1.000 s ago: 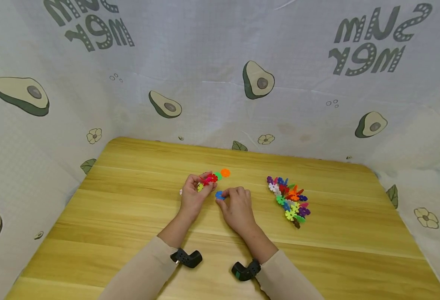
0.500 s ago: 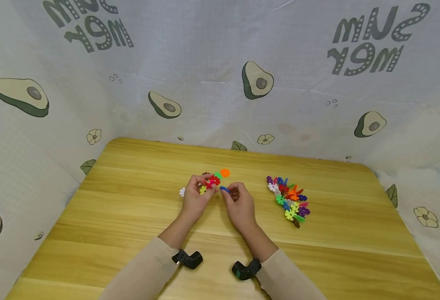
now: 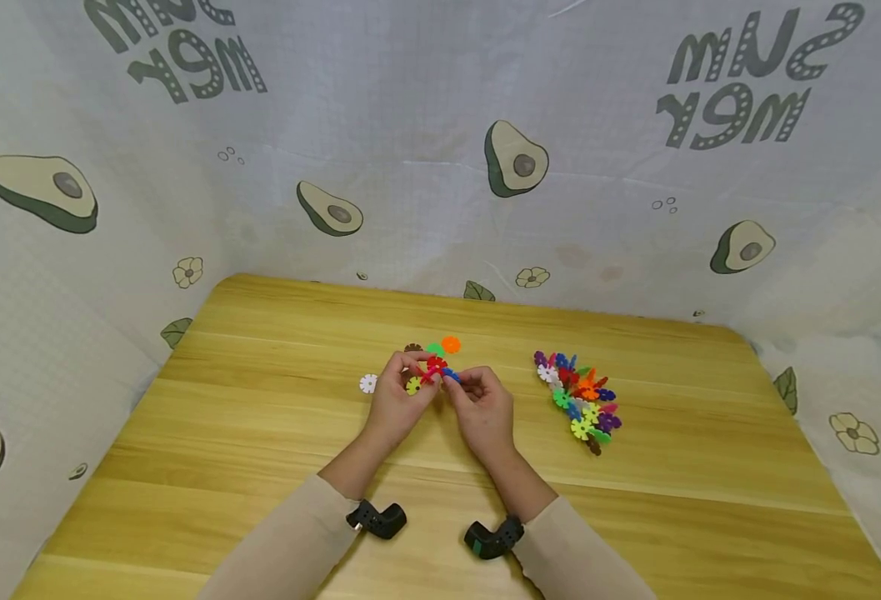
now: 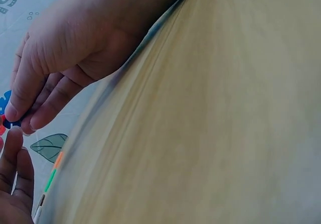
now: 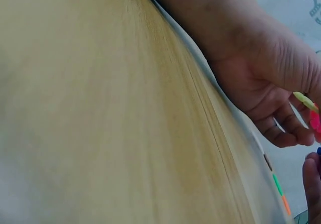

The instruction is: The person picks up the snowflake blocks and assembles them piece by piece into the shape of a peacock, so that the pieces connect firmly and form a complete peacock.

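Between the thumb and fingers of my left hand (image 3: 393, 402) is a small group of joined plastic snowflake discs: a red disc (image 3: 436, 364), a pink disc (image 3: 426, 377) and a yellow disc (image 3: 413, 385). My right hand (image 3: 485, 410) pinches a blue snowflake disc (image 3: 451, 374) against the right side of that group. Whether the blue disc's slot is seated, I cannot tell. The left wrist view catches the blue disc (image 4: 5, 101) at the right hand's thumb tip. In the right wrist view the yellow disc (image 5: 305, 101) and pink disc (image 5: 315, 120) show at the left hand.
Just behind the hands lie a brown disc (image 3: 413, 347), a green disc (image 3: 435, 348) and an orange disc (image 3: 451, 344). A white disc (image 3: 367, 383) lies left of the left hand. To the right rests a multicoloured cluster of joined discs (image 3: 578, 400) on the wooden table (image 3: 680, 450).
The right hand has turned the blue disc on edge and brought it up against the red and pink discs. The left hand has shifted slightly right, uncovering the white and brown discs.
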